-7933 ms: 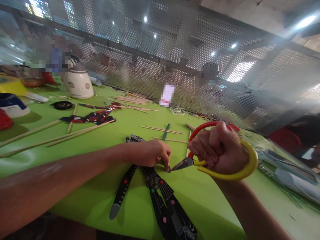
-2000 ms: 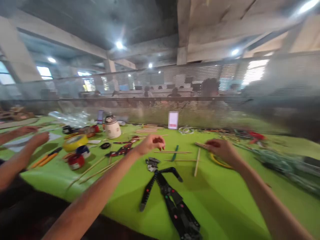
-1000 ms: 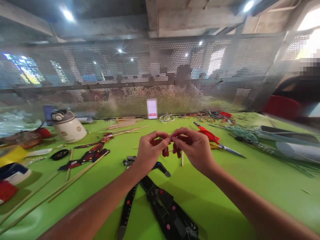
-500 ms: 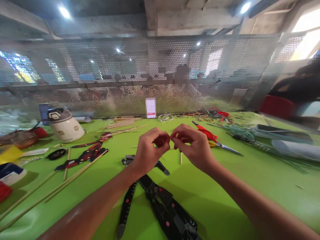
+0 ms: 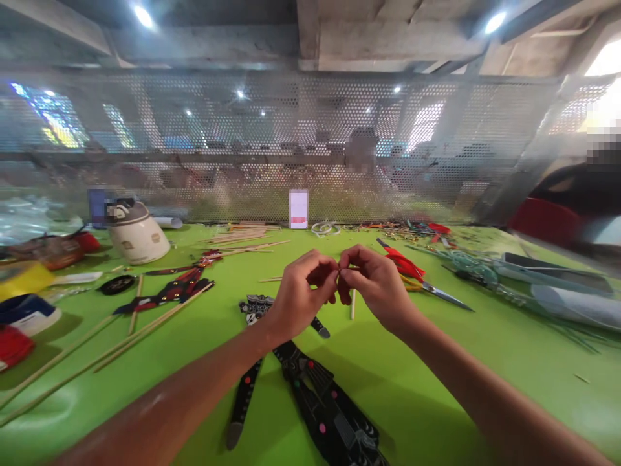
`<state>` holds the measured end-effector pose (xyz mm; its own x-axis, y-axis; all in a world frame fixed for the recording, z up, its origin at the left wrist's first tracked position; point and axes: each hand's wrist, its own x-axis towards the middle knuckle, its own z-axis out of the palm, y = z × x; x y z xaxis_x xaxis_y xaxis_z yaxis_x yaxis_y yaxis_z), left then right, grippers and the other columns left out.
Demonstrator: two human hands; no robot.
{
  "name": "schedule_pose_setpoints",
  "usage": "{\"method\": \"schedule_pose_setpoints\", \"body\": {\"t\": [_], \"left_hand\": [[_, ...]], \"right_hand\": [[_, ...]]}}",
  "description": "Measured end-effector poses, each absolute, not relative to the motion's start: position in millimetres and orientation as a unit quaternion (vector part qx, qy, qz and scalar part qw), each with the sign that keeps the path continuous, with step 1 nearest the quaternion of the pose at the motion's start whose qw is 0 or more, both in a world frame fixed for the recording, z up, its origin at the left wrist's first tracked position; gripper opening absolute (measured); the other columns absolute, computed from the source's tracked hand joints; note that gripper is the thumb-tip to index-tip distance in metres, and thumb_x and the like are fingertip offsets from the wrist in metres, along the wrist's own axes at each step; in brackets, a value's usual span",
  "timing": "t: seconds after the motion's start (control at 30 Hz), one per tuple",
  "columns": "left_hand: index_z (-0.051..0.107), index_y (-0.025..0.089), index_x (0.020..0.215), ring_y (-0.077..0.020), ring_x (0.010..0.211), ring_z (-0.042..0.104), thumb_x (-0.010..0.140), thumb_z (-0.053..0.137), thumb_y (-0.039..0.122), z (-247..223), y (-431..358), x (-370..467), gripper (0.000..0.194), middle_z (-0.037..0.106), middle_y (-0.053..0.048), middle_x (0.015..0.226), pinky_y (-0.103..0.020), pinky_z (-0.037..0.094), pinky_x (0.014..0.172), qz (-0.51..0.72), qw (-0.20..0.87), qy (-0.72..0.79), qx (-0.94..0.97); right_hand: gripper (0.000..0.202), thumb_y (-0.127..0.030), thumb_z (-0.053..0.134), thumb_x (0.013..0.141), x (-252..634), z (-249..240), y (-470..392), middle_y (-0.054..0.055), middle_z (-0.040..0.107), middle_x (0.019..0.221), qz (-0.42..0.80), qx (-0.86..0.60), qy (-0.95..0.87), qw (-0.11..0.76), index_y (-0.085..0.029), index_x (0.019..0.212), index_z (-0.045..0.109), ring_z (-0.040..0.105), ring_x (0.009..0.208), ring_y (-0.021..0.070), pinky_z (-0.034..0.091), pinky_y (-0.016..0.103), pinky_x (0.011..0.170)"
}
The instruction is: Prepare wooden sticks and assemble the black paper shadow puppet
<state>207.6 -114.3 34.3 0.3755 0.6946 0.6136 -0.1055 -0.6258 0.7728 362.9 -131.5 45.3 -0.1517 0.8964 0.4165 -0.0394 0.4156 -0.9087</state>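
Note:
My left hand [image 5: 303,291] and my right hand [image 5: 376,285] meet fingertip to fingertip above the green table [image 5: 427,388]. Both are pinched closed; whatever lies between the fingertips is too small to make out. Beneath and nearer to me lies a black jointed figure [image 5: 315,395] with coloured dots, partly covered by my left hand and forearm. A short wooden stick [image 5: 353,304] lies under my right hand. Just right of that hand are scissors [image 5: 444,294] with yellow handles, beside a red piece [image 5: 405,264].
On the left are a dark red jointed figure [image 5: 169,291], long sticks [image 5: 150,327], a black disc [image 5: 116,284] and a white jug [image 5: 138,236]. A phone [image 5: 298,208] stands at the back. Green wire [image 5: 473,265] lies right. A person [image 5: 582,188] sits far right.
The whole view has shifted slightly, with table items appearing a little further right. Both hands remain together at the fingertips, with their fingers slightly rearranged.

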Motion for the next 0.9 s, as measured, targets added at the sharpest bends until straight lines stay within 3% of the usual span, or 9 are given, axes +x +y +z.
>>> {"method": "schedule_pose_setpoints", "body": {"t": [0.1,0.23,0.7,0.77,0.9], "left_hand": [[0.054,0.015,0.089,-0.008,0.054,0.057,0.092,0.057,0.022,33.0,-114.2,208.0,0.009,0.056,0.001,0.065,-0.019,0.047,0.05,0.5,0.446,0.201,0.715],[0.053,0.014,0.088,-0.0072,0.053,0.055,0.091,0.057,0.019,34.6,-112.7,206.1,0.007,0.054,0.003,0.062,-0.019,0.045,0.05,0.474,0.453,0.199,0.728],[0.052,0.014,0.088,-0.0078,0.052,0.054,0.092,0.055,0.024,37.3,-108.6,203.6,0.011,0.053,0.002,0.065,-0.019,0.042,0.047,0.427,0.469,0.212,0.743],[0.052,0.014,0.089,-0.0079,0.054,0.054,0.091,0.053,0.02,34.2,-103.5,201.9,0.006,0.053,0.001,0.07,-0.02,0.044,0.05,0.434,0.406,0.212,0.776],[0.057,0.015,0.089,-0.0105,0.068,0.053,0.091,0.053,0.013,29.2,-92.7,194.8,0.005,0.054,-0.001,0.08,-0.024,0.045,0.062,0.451,0.103,0.188,0.867]], "right_hand": [[0.011,-0.018,0.056,0.076,365.0,47.2,-131.9,-0.005,0.056,0.059,0.425,-0.333,-0.646,0.539,-0.02,0.082,0.048,0.057,0.045,0.0098,0.043,0.023,0.041],[0.007,-0.016,0.053,0.076,369.9,49.5,-130.6,-0.007,0.051,0.058,0.358,-0.381,-0.694,0.494,-0.02,0.08,0.049,0.044,0.038,0.0037,0.031,0.019,0.034],[0.012,-0.011,0.049,0.078,375.7,43.3,-129.4,-0.005,0.057,0.062,0.374,-0.358,-0.723,0.458,-0.022,0.083,0.045,0.056,0.048,0.0091,0.042,0.023,0.043],[0.012,-0.011,0.052,0.079,378.3,44.5,-128.9,-0.006,0.055,0.06,0.368,-0.364,-0.722,0.458,-0.021,0.082,0.046,0.054,0.047,0.0084,0.042,0.023,0.044],[0.007,-0.021,0.058,0.085,384.8,45.2,-123.3,-0.005,0.052,0.059,0.421,-0.379,-0.674,0.474,-0.02,0.086,0.051,0.053,0.045,0.0103,0.042,0.025,0.041]]}}
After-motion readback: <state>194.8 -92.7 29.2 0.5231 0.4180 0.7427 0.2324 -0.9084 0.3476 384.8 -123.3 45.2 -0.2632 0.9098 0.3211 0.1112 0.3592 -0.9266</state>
